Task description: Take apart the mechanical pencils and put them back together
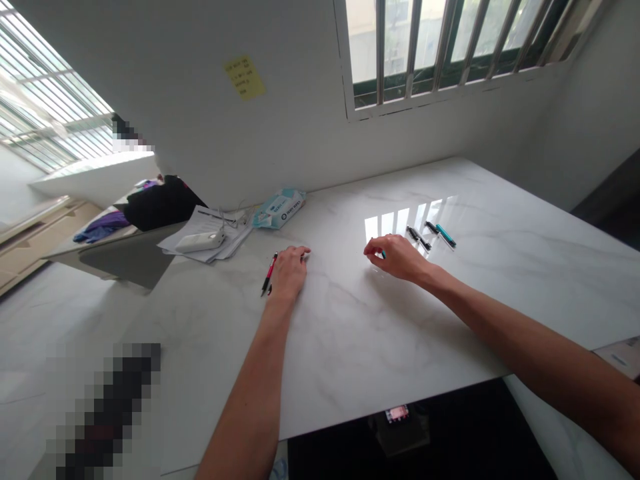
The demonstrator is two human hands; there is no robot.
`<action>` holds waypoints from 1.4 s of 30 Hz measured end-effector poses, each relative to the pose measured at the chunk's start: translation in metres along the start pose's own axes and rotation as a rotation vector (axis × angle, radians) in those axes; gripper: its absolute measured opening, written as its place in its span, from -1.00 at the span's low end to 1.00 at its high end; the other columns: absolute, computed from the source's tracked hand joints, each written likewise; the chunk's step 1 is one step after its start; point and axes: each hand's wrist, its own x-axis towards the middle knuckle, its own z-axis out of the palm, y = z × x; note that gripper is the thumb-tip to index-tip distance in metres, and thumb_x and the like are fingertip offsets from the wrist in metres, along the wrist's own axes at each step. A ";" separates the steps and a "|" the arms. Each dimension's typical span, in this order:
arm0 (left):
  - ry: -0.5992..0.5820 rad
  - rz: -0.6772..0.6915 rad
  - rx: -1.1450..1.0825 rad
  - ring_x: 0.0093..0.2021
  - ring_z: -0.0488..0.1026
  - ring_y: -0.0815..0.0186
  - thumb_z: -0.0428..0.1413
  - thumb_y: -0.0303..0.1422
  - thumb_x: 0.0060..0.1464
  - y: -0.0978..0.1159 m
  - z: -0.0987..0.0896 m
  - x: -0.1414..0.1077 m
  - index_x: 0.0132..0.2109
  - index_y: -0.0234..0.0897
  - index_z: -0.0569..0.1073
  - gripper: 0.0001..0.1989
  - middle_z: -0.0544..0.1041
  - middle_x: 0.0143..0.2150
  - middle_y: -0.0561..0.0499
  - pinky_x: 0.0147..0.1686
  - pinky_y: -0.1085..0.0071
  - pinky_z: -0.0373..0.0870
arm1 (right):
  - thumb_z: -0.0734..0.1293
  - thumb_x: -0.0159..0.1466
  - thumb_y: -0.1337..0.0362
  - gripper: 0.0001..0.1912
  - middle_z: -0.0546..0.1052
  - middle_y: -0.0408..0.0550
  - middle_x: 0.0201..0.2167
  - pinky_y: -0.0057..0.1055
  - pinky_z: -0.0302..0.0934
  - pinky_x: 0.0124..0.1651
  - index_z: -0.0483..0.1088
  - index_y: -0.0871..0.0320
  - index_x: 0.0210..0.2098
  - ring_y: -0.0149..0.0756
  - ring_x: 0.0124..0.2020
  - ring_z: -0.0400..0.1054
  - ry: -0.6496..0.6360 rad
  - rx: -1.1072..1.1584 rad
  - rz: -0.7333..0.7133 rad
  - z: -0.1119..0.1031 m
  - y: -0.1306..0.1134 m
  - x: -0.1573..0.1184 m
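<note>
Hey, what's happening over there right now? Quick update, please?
Left hand on marble table, beside red pen. Right hand curled over teal pen. More pens just beyond.

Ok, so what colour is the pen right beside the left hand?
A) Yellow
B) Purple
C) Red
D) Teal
C. The red pen lies just beside the left hand on the marble table.
</note>
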 end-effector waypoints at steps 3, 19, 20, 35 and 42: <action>0.020 -0.055 0.001 0.09 0.49 0.09 0.00 -0.52 0.22 0.000 -0.003 -0.001 0.16 -0.14 0.56 -0.55 0.56 0.11 -0.13 0.19 0.23 0.35 | 0.34 0.33 0.36 -0.82 0.66 -0.10 -0.30 -0.35 0.27 -0.17 0.61 0.07 -0.19 -0.25 -0.26 0.52 -0.006 0.008 0.015 -0.001 0.001 0.000; 0.006 -0.269 0.071 -0.04 0.55 -0.01 0.15 -0.31 0.14 -0.004 -0.014 -0.001 0.06 -0.07 0.63 -0.66 0.70 -0.12 -0.10 -0.02 0.13 0.38 | 0.34 0.33 0.36 -0.82 0.65 -0.10 -0.32 -0.36 0.27 -0.18 0.61 0.09 -0.18 -0.28 -0.28 0.50 -0.022 0.017 0.015 -0.001 0.001 0.000; 0.008 -0.273 0.074 -0.03 0.55 -0.01 0.15 -0.32 0.14 -0.003 -0.015 -0.001 0.05 -0.07 0.63 -0.66 0.70 -0.13 -0.10 -0.01 0.12 0.37 | 0.34 0.33 0.35 -0.82 0.65 -0.10 -0.32 -0.36 0.28 -0.18 0.61 0.09 -0.18 -0.27 -0.28 0.50 -0.023 0.015 0.016 -0.001 0.001 0.000; 0.103 -0.329 -0.004 0.00 0.53 -0.02 0.10 -0.35 0.18 -0.017 -0.021 -0.001 0.04 -0.14 0.60 -0.69 0.63 -0.05 -0.15 0.00 0.13 0.36 | 0.33 0.33 0.36 -0.81 0.66 -0.11 -0.33 -0.35 0.26 -0.20 0.61 0.08 -0.19 -0.28 -0.30 0.50 -0.003 0.017 -0.005 -0.004 -0.001 0.000; 0.215 -0.015 -0.236 -0.22 0.48 0.22 -0.03 -0.37 0.31 0.038 -0.025 -0.010 0.15 -0.16 0.51 -0.65 0.54 -0.07 -0.07 -0.05 0.32 0.38 | 0.36 0.40 0.15 -0.81 0.62 -0.12 -0.37 -0.39 0.19 -0.27 0.57 0.08 -0.25 -0.34 -0.36 0.45 -0.003 0.064 0.031 -0.005 -0.008 0.001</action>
